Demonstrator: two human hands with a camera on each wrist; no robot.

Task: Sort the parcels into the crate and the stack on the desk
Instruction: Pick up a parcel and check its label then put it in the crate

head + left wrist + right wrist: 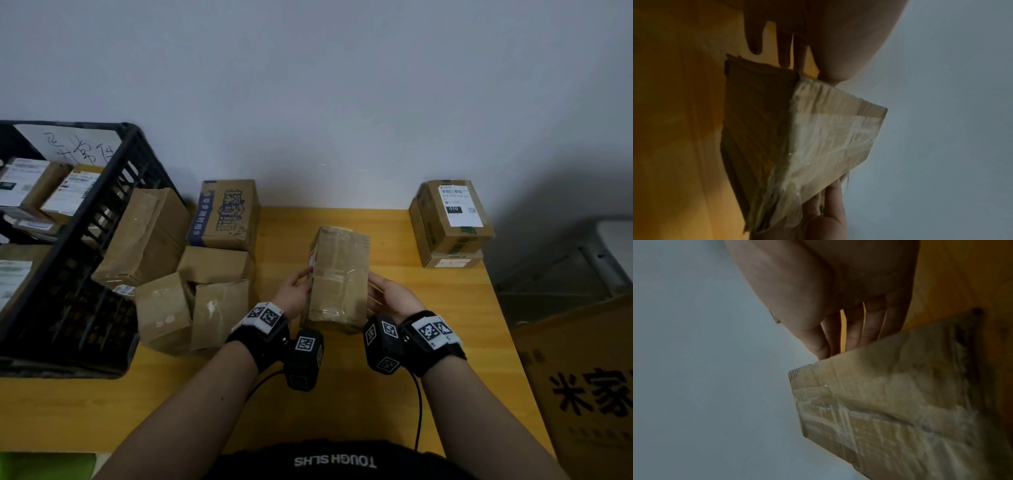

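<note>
The taped parcel (337, 277) sits at the centre of the counter (445, 325), held between both hands. The left hand (295, 287) grasps its left edge with thumb and fingers curled round it; the right hand (390, 294) cups the right side, fingers under and behind the box.

To do this step well, I judge the label must be read first: it appears to lie on the left face, so tilting that face up should settle whether the parcel goes to the crate (102, 212) at 9 o'clock or the stack (452, 222) at 2 o'clock. The glossy tape looks slippery, so gripping cardboard edges rather than tape would be safer. Carry it level and clear of the unsorted parcels (191, 274) at 10 o'clock.

The parcel's label is only a sliver and unreadable. The crate's left part is cut off, so its contents are only partly seen. Both wrist views are dim and blurred; the right fingertips are hidden behind the box.
</note>
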